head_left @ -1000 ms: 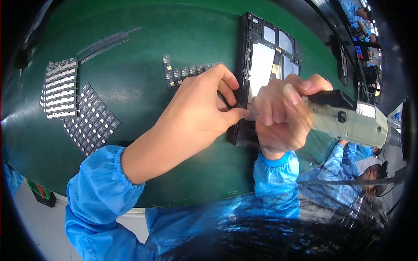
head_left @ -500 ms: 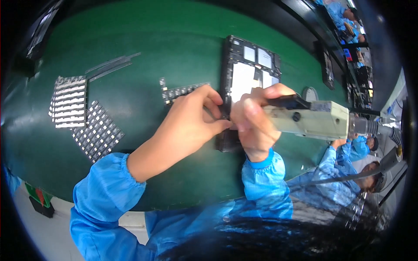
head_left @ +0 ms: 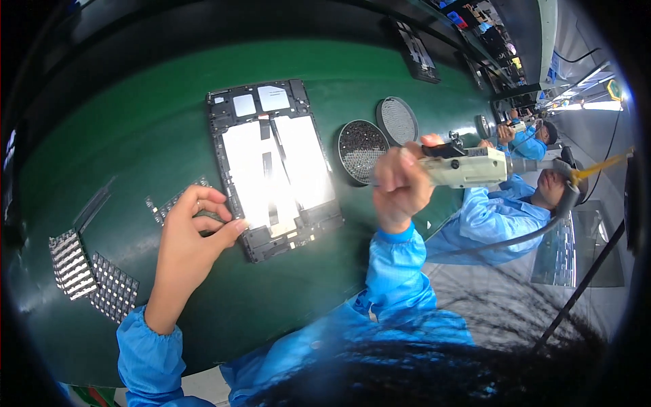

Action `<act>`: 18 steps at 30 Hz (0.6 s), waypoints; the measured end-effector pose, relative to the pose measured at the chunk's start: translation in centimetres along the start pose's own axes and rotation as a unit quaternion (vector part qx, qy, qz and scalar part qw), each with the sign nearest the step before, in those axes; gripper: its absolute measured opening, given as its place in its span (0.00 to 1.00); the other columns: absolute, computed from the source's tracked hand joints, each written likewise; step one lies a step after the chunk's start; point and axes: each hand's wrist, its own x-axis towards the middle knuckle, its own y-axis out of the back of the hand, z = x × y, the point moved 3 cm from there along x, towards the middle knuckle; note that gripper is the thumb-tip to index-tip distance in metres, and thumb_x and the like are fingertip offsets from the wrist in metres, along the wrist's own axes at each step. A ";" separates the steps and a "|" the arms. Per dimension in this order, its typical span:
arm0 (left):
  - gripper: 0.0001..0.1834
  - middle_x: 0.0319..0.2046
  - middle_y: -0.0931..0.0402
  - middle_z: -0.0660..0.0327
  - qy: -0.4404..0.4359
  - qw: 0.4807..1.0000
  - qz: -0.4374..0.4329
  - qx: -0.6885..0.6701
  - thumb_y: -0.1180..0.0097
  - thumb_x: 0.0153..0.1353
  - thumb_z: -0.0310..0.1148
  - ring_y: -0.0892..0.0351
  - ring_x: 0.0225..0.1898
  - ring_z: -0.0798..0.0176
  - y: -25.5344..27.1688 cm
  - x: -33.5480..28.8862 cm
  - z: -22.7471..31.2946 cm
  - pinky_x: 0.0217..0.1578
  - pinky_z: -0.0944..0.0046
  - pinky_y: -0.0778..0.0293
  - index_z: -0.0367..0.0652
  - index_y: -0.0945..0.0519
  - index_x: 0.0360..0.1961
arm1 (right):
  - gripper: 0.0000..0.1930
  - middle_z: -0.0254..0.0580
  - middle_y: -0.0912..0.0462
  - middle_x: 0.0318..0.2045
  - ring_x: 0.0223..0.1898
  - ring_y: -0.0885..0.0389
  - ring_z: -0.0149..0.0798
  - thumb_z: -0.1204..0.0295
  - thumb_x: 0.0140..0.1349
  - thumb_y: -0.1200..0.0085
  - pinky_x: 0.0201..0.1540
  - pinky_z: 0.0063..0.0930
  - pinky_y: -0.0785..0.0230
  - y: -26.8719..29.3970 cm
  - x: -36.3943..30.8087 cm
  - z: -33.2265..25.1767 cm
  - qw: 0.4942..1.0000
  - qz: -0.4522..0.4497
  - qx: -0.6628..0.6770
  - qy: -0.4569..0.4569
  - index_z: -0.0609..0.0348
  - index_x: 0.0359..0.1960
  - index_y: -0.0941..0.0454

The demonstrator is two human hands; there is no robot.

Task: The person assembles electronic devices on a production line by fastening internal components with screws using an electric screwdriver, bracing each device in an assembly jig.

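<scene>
An opened tablet (head_left: 319,169) lies on the green table, its battery packs and inner boards showing. My left hand (head_left: 203,224) grips the tablet's left edge near its lower corner, thumb on the frame and fingers curled. My right hand (head_left: 401,183) is closed around a pale electric screwdriver (head_left: 468,168) with a black lever. The tool's tip is hidden behind my hand. That hand is at the right rim of a round dish (head_left: 359,146) holding small dark screws on a perforated plate.
A second round dish (head_left: 397,121) stands just behind. At the left lie a white-striped sheet of parts (head_left: 72,264), a dark sheet of small parts (head_left: 114,287) and thin strips (head_left: 93,203). Another device (head_left: 415,51) rests at the far edge. Co-workers sit at right; a cable (head_left: 502,249) trails from the tool.
My right hand and the screwdriver have moved right, off the tablet to the dish of screws. The view has swung right. My left hand stays at the tablet's edge.
</scene>
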 end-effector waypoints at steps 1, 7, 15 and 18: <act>0.20 0.35 0.26 0.58 0.007 1.000 0.002 0.005 0.32 0.55 0.22 0.19 0.30 0.70 -0.1 0.1 0.0 0.30 0.72 0.22 0.35 0.29 0.45 | 0.16 0.27 0.43 0.16 0.12 0.48 0.23 0.80 0.61 0.52 0.13 0.21 0.52 0.6 0.5 -0.3 1.000 0.013 0.027 -0.004 0.54 0.51 0.29; 0.20 0.35 0.27 0.59 0.025 0.999 0.023 -0.013 0.33 0.54 0.20 0.20 0.30 0.71 0.0 0.3 -0.6 0.30 0.73 0.22 0.36 0.28 0.45 | 0.16 0.27 0.43 0.16 0.12 0.48 0.23 0.81 0.60 0.51 0.13 0.21 0.53 4.7 0.4 0.8 0.997 0.071 -0.024 0.006 0.55 0.50 0.30; 0.21 0.36 0.26 0.60 0.064 0.997 0.036 -0.016 0.34 0.53 0.16 0.19 0.31 0.71 -0.7 0.9 -0.2 0.31 0.74 0.20 0.36 0.28 0.46 | 0.17 0.30 0.41 0.18 0.12 0.45 0.25 0.80 0.60 0.49 0.14 0.22 0.51 5.2 0.8 1.8 0.997 0.054 -0.055 -0.031 0.56 0.51 0.32; 0.21 0.36 0.26 0.60 0.079 0.996 0.040 -0.004 0.34 0.53 0.15 0.19 0.31 0.71 -0.8 0.9 0.1 0.32 0.74 0.20 0.35 0.28 0.46 | 0.17 0.31 0.40 0.19 0.12 0.45 0.24 0.80 0.60 0.49 0.14 0.21 0.51 4.1 1.0 1.6 0.996 0.043 -0.048 -0.056 0.57 0.51 0.32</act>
